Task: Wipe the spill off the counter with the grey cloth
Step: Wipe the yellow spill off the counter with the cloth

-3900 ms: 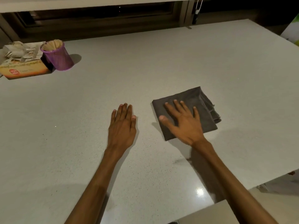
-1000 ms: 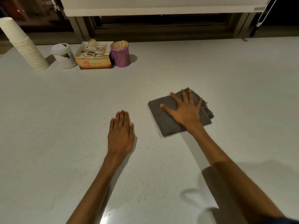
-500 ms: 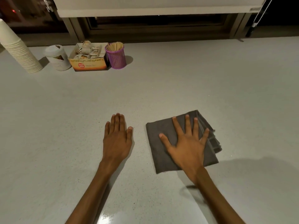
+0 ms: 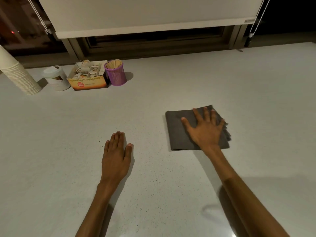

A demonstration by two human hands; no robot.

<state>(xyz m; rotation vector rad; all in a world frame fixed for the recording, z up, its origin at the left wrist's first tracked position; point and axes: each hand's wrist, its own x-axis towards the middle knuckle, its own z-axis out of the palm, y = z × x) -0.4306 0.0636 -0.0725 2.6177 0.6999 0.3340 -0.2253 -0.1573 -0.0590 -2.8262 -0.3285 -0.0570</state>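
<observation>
While the right hand (image 4: 206, 130) presses flat, fingers spread, on the folded grey cloth (image 4: 177, 132) toward the desk's (image 4: 222, 79) right edge, the left hand (image 4: 116, 155) lies flat and empty beside it; no spill is discernible.

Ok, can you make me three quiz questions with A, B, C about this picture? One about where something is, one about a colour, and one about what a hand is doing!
1. Where is the cloth?
A. under the right hand
B. under the left hand
C. in the box

2. What colour is the cup of sticks?
A. green
B. purple
C. black

3. What is the left hand doing?
A. lying flat on the counter
B. gripping the cloth
C. lifting the cup

Answers:
1 A, the right hand is spread flat on top of the cloth.
2 B, the mesh cup beside the box is purple.
3 A, its palm is down on bare counter, apart from the cloth.
</observation>
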